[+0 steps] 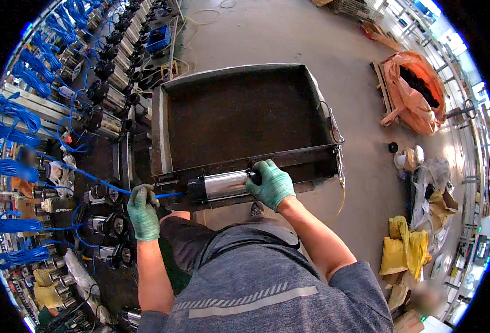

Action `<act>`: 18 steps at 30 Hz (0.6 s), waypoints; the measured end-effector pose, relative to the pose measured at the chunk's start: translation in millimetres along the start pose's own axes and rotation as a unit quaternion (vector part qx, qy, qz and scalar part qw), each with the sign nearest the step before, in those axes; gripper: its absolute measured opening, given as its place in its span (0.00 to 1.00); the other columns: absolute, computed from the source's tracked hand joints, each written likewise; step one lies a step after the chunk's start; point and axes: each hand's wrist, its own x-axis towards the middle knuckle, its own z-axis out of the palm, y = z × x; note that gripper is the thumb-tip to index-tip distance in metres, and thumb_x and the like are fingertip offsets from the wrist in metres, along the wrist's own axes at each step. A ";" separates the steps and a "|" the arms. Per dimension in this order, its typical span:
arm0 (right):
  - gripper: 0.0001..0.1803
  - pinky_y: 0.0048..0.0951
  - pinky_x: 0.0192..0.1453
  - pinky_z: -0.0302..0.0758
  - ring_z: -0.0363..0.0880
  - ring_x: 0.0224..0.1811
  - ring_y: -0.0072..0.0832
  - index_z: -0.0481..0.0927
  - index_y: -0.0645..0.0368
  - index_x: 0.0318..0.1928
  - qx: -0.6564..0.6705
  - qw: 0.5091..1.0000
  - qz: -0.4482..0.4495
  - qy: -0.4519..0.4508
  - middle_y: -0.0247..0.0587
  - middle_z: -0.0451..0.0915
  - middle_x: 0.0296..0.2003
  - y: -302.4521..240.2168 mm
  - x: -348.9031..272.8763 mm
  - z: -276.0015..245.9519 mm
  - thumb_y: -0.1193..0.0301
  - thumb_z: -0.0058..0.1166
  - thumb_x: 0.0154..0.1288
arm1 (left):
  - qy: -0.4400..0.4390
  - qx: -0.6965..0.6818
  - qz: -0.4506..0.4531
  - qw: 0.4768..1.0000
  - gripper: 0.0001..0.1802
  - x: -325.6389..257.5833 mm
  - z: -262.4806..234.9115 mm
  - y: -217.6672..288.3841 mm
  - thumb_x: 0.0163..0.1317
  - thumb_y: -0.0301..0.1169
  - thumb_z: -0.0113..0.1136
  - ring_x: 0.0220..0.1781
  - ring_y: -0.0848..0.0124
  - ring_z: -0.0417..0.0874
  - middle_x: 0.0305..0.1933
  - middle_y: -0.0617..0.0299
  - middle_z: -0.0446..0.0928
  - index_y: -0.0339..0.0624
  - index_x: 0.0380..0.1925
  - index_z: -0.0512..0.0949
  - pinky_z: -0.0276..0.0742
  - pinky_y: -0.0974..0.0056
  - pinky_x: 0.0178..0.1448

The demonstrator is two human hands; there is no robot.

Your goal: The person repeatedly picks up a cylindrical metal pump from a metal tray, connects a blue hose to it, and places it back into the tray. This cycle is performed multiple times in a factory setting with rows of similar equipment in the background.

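A submersible pump [225,185] with a shiny steel body and black ends lies sideways over the near edge of a dark rectangular metal tank [160,133]. My right hand [274,186], in a green glove, is closed around the pump's right black end. From its left end runs a blue cable [170,195]. My left hand [144,213], also gloved in green, has its fingers closed on that cable, just left of the pump. The cable carries on up and left toward the rack. Part of the right fingers is hidden behind the pump's end.
Similar pumps [111,122] stand in rows at the left, beside coiled blue cables [20,114]. More pumps [109,225] lie near my left forearm. A metal latch [339,164] and thin hose sit at the tank's right. An orange sack [411,91] and yellow bags [405,250] are farther right.
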 end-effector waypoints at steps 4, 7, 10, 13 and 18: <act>0.21 0.49 0.51 0.82 0.84 0.47 0.54 0.81 0.54 0.50 0.023 0.999 -0.010 0.022 0.49 0.82 0.48 21.7 1.7 1.6 0.55 0.65 0.64 | -0.012 -0.054 0.028 0.998 0.15 -6.9 13.2 24.5 0.75 0.41 0.58 0.28 0.75 0.68 0.25 0.67 0.69 0.40 0.39 0.81 0.66 0.65 0.35; 0.15 0.37 0.50 0.83 0.86 0.45 0.42 0.83 0.59 0.51 0.090 0.995 0.027 0.040 0.48 0.83 0.44 52.9 -5.6 -10.6 0.72 0.63 0.65 | -0.070 -0.136 0.057 0.987 0.19 -19.1 17.7 60.6 0.75 0.46 0.56 0.28 0.73 0.67 0.24 0.66 0.67 0.40 0.40 0.79 0.64 0.64 0.36; 0.14 0.37 0.53 0.82 0.85 0.47 0.45 0.85 0.57 0.52 0.031 0.992 0.014 0.118 0.48 0.83 0.45 113.2 -8.9 -4.2 0.74 0.60 0.66 | -0.128 -0.211 0.025 0.969 0.22 -23.8 34.5 77.9 0.74 0.49 0.58 0.29 0.71 0.68 0.24 0.64 0.68 0.39 0.40 0.79 0.65 0.63 0.34; 0.17 0.39 0.56 0.81 0.83 0.48 0.47 0.84 0.56 0.53 -0.046 0.989 0.062 0.126 0.48 0.82 0.45 152.0 -5.6 8.4 0.76 0.59 0.63 | -0.192 -0.158 -0.033 0.968 0.17 -26.3 75.5 71.0 0.71 0.48 0.62 0.28 0.71 0.66 0.23 0.66 0.67 0.46 0.38 0.79 0.61 0.64 0.33; 0.19 0.47 0.57 0.80 0.82 0.54 0.51 0.83 0.51 0.57 -0.105 0.988 0.069 0.087 0.49 0.80 0.53 196.8 -0.1 37.3 0.75 0.55 0.66 | -0.250 -0.081 -0.011 0.965 0.17 -28.4 113.6 64.9 0.73 0.41 0.63 0.30 0.72 0.75 0.31 0.59 0.77 0.37 0.46 0.81 0.75 0.63 0.39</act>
